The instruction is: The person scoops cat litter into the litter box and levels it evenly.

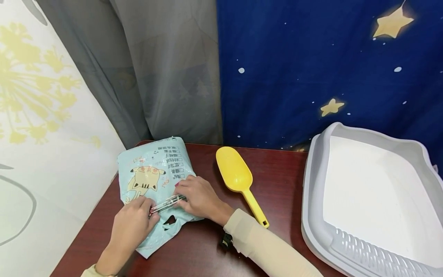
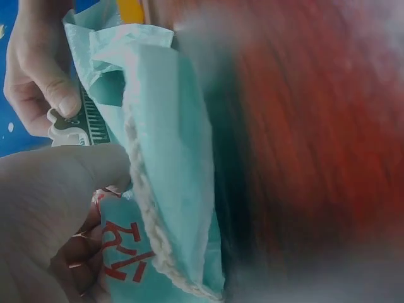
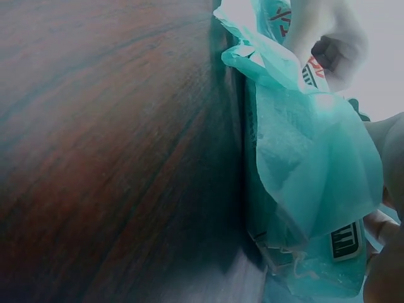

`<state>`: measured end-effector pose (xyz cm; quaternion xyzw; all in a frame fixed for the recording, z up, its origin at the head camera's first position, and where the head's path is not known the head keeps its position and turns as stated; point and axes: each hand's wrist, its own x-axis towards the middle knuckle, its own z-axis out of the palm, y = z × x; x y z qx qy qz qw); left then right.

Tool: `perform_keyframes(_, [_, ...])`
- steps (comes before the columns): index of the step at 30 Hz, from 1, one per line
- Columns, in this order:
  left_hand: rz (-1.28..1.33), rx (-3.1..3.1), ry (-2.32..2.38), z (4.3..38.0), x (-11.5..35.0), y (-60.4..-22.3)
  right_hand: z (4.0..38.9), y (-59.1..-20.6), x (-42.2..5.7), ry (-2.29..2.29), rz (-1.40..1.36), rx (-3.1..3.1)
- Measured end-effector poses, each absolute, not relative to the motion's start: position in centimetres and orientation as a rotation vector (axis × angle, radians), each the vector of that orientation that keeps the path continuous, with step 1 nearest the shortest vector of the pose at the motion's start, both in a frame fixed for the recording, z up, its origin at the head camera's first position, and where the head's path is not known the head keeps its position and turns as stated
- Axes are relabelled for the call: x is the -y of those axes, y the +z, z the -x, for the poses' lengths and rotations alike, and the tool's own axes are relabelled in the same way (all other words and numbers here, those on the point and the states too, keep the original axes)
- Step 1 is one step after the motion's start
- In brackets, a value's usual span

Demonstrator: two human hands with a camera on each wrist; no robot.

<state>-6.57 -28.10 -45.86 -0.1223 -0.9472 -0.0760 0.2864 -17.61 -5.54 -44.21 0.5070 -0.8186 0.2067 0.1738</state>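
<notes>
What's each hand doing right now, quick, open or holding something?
Left hand: closed, gripping the bag.
Right hand: closed, also gripping the bag.

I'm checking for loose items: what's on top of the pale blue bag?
The left hand and right hand are on the pale blue bag, a shiny patterned strip between them. What the hands cover is hidden.

There's a dark red table [image 1: 280,181] here, wood-grained, its far edge crossing about midway up the frame. On it, left of centre, lies a pale blue bag [image 1: 147,179] printed with a cat, its handle hole towards the bottom. Near the middle I see a yellow scoop [image 1: 237,175], clear of the bag, handle slanting down to the right. A grey-rimmed white tray [image 1: 373,192] sits at the right, cut off by the frame's edge.
</notes>
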Motion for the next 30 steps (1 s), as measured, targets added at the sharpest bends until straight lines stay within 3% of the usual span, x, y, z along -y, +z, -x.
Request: perform_keyframes(30, [0.266, 2.594, -0.228, 6.94, 28.18, -45.68, 17.45, -43.96, 5.09, 0.614, -1.435, 2.245])
